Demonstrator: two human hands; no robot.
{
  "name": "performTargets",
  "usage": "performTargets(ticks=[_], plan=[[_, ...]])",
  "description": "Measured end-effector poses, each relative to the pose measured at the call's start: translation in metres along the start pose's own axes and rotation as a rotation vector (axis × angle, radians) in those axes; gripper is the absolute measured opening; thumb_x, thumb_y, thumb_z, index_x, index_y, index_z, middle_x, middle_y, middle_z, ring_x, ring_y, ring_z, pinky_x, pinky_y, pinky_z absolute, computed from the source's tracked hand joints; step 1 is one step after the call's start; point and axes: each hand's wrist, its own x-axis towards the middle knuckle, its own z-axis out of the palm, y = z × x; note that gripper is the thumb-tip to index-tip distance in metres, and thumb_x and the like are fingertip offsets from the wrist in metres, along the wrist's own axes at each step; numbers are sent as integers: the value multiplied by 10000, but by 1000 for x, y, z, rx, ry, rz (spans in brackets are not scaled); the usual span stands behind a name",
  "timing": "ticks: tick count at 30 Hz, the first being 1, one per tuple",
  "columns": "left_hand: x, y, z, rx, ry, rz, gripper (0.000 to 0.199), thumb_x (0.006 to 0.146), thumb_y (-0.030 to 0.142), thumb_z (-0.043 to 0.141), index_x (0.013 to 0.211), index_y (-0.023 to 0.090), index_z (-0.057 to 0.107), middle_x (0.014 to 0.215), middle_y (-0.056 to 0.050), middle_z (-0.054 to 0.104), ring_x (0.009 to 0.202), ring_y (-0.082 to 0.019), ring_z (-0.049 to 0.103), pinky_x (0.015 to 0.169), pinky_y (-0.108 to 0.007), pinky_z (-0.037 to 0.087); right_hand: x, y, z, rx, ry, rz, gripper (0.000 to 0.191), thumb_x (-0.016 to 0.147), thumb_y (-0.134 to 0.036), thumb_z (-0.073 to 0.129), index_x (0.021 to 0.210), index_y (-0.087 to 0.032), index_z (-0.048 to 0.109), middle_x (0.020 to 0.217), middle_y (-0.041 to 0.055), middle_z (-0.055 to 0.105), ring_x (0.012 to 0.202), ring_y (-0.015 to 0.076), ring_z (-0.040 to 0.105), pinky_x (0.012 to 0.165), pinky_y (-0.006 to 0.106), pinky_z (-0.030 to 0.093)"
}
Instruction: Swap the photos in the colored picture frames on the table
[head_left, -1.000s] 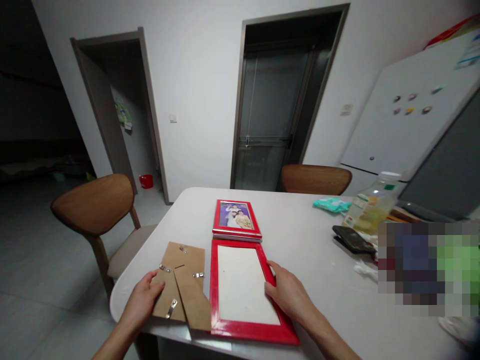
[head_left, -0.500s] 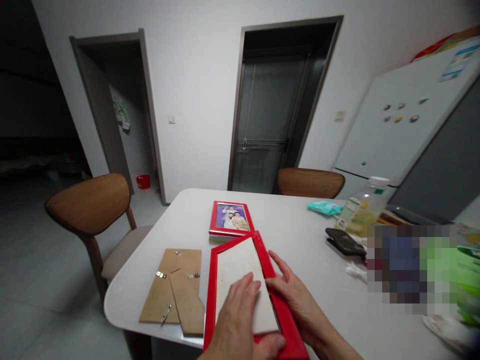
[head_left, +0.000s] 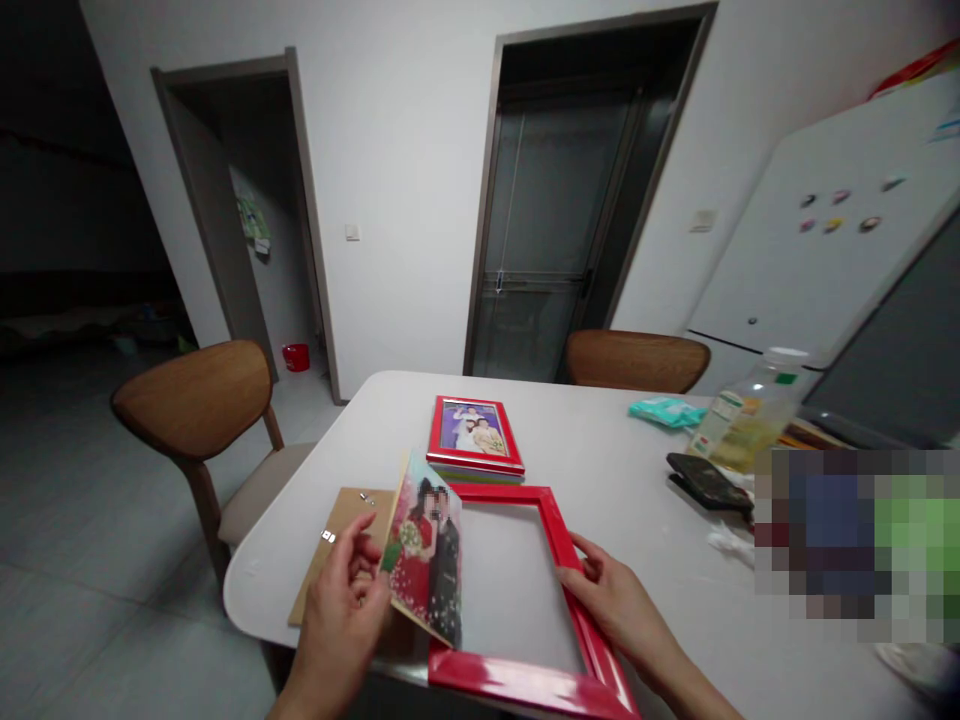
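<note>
At the white tabletop (head_left: 615, 470), our left hand (head_left: 341, 610) pinches a printed photo (head_left: 424, 560) by its left edge, thumb on the front and fingers curled behind, tilting it up over the cardboard frame backing (head_left: 330, 550) lying beneath. Just to the right, an empty red picture frame (head_left: 559, 545) lies flat near the table's front edge, and our right hand (head_left: 611, 600) rests on its right rail, fingers loosely bent around it. Behind it sits a stack of red framed photos (head_left: 474, 435).
</note>
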Motion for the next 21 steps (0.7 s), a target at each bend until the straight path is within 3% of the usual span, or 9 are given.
performTargets(ticks=[3, 6, 9, 13, 18, 21], plan=[[-3, -29, -6, -148, 16, -129, 448, 685, 240, 511, 1108, 160, 390, 789, 5, 494, 631, -124, 547, 556, -233, 489, 4, 12, 0, -292, 61, -45, 495, 665, -319, 429, 1110, -106, 473, 664, 19, 636, 566, 169, 576, 555, 260, 426], [-9, -46, -6, -121, -18, -175, 470, 666, 249, 519, 1110, 148, 406, 825, -10, 514, 586, -120, 544, 540, -248, 491, 4, 10, 0, -485, 94, -88, 449, 677, -295, 399, 1073, -119, 515, 734, 45, 645, 610, 172, 581, 594, 257, 416], [-13, -50, -6, 84, -89, -105, 418, 691, 225, 472, 1100, 146, 439, 854, -42, 559, 597, -146, 558, 539, -269, 493, 4, 8, -1, -608, 96, -132, 398, 690, -290, 390, 1023, -137, 548, 816, 73, 637, 711, 189, 583, 665, 268, 412], [-15, -49, -10, 429, -167, 79, 357, 715, 214, 470, 1069, 180, 495, 979, -82, 595, 841, -226, 576, 732, -345, 473, 4, 9, -2, -711, 115, -151, 400, 703, -299, 396, 1025, -113, 545, 913, 116, 594, 809, 214, 557, 742, 305, 398], [-12, -42, -7, 646, -217, 224, 320, 724, 211, 472, 1039, 181, 523, 1002, -102, 596, 955, -261, 527, 812, -402, 438, 2, -6, 20, -507, 102, -298, 392, 706, -289, 414, 1042, -123, 530, 955, 101, 574, 776, 179, 549, 741, 294, 404], [-14, -33, 6, 648, -325, 361, 458, 680, 157, 491, 1135, 179, 458, 1168, -110, 505, 1091, -267, 430, 911, -433, 362, 5, -16, 49, -247, -10, -240, 452, 683, -269, 447, 1106, -115, 485, 882, 76, 598, 659, 146, 553, 644, 269, 423]])
